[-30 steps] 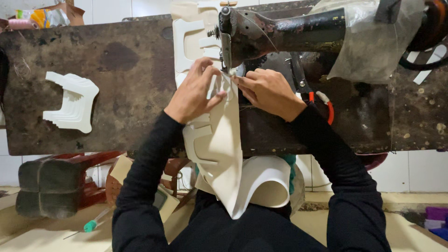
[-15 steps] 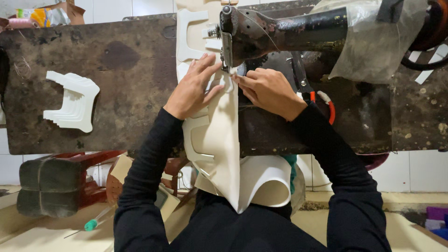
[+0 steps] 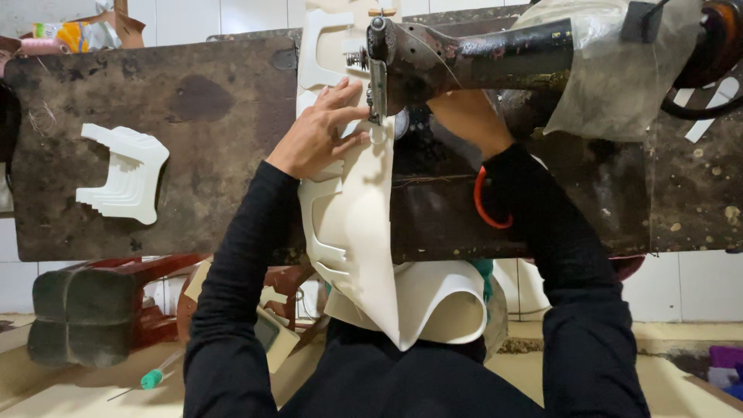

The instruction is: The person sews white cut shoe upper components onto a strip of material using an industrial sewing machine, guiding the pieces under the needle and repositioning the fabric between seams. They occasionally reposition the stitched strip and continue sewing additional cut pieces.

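Nearest the camera, the cream-white cut sheet of foam-like material (image 3: pixel 364 232) curls up in a roll at the lap and runs away over the edge of the worn dark wooden table (image 3: pixel 193 147) toward the needle of the old black sewing machine (image 3: pixel 464 58). It hangs loose there, likely so the slack can feed up freely.

A little before the needle, the left hand (image 3: pixel 321 131) lies flat and spread on the sheet, fingers open, pressing it down just left of the needle, likely to keep the layers steady. The right hand (image 3: pixel 464 116) reaches under the machine's arm on the needle's right; its fingers are hidden there, so I cannot tell whether they grip or only rest.

Well left of the needle, a stack of white cut pieces (image 3: pixel 124 174) waits on the table, out of the way.

Against a second ago: both hands then met close together at the needle, pinching the sheet; now they are apart, the left flattened, the right gone behind the arm.
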Demonstrator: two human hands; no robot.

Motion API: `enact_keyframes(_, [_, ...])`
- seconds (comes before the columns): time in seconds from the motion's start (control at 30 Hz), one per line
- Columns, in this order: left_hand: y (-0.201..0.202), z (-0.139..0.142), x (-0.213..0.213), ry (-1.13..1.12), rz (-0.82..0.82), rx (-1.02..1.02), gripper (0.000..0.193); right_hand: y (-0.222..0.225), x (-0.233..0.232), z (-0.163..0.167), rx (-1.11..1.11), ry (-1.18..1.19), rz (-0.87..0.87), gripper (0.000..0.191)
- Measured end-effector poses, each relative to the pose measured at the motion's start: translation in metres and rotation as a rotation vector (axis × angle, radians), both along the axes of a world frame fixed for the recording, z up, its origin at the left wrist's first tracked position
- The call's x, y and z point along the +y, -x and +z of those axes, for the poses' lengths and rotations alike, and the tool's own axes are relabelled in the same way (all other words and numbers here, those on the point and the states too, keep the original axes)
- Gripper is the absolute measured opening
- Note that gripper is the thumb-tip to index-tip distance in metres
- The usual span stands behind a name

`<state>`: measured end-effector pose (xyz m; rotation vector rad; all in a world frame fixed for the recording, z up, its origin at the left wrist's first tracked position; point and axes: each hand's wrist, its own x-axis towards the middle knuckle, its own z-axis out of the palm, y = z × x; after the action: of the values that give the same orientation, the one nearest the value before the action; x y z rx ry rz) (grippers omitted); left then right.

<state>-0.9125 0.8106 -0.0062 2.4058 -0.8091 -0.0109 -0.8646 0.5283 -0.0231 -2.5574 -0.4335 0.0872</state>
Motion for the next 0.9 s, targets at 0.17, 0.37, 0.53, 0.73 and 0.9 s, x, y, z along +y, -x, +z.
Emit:
enact_keyframes(0.17, [-0.01, 0.009, 0.003, -0.022, -0.05, 0.041, 0.033, -0.003, 0.004, -0.003, -0.095, -0.593, 0.186, 0.044])
enact_keyframes(0.37, [-0.03, 0.017, 0.006, -0.06, -0.127, 0.039, 0.027, 0.006, 0.008, 0.004, -0.133, -0.666, 0.22, 0.052])
enact_keyframes(0.53, [-0.026, 0.016, 0.006, -0.042, -0.109, -0.042, 0.02, 0.007, 0.009, 0.0, 0.195, -0.794, 0.088, 0.027])
enact_keyframes(0.73, [-0.009, 0.009, 0.003, -0.042, -0.005, -0.18, 0.018, 0.008, 0.008, -0.01, 0.359, -0.858, -0.02, 0.024])
enact_keyframes(0.9, [0.004, 0.007, 0.001, -0.057, 0.069, -0.278, 0.025, 0.007, 0.008, -0.013, 0.291, -0.912, 0.066, 0.025])
